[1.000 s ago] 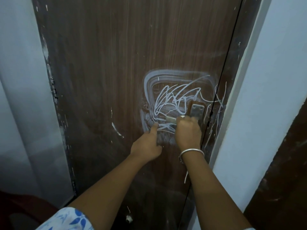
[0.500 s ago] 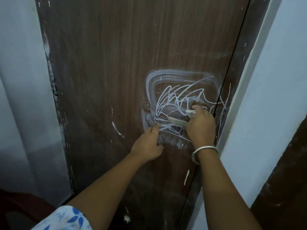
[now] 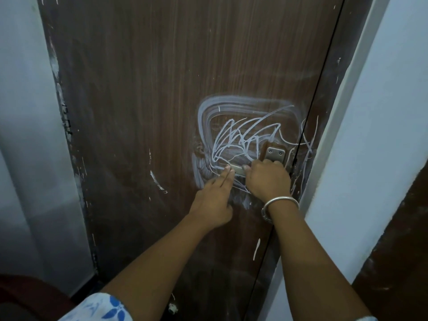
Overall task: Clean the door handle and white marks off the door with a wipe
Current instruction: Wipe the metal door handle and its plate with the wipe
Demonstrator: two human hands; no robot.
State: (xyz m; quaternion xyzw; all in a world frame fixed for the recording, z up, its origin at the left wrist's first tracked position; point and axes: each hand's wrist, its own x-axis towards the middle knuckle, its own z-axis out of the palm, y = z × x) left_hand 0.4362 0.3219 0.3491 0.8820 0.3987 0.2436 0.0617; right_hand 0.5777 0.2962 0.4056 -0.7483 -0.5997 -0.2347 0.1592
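The brown wooden door [image 3: 162,89] carries white scribbled marks [image 3: 231,140] inside a smeared white loop around the metal door handle [image 3: 238,169]. The handle's screwed plate [image 3: 274,154] shows just above my right hand [image 3: 268,179]. That hand is curled round the lever near the plate, and a silver bangle [image 3: 279,202] sits on its wrist. No wipe is visible; the fist hides whatever it holds. My left hand [image 3: 215,198] reaches up with two straight fingers touching the lever's free end.
A brown door frame [image 3: 324,135] and a white wall [image 3: 370,135] stand close on the right. Pale wall [image 3: 27,135] lies to the left. Short white streaks [image 3: 157,181] mark the door left of the handle, and another streak [image 3: 256,249] sits below it.
My right hand has come down and left from the plate onto the lever. My left hand has straightened its fingers and reached up to the lever's tip.
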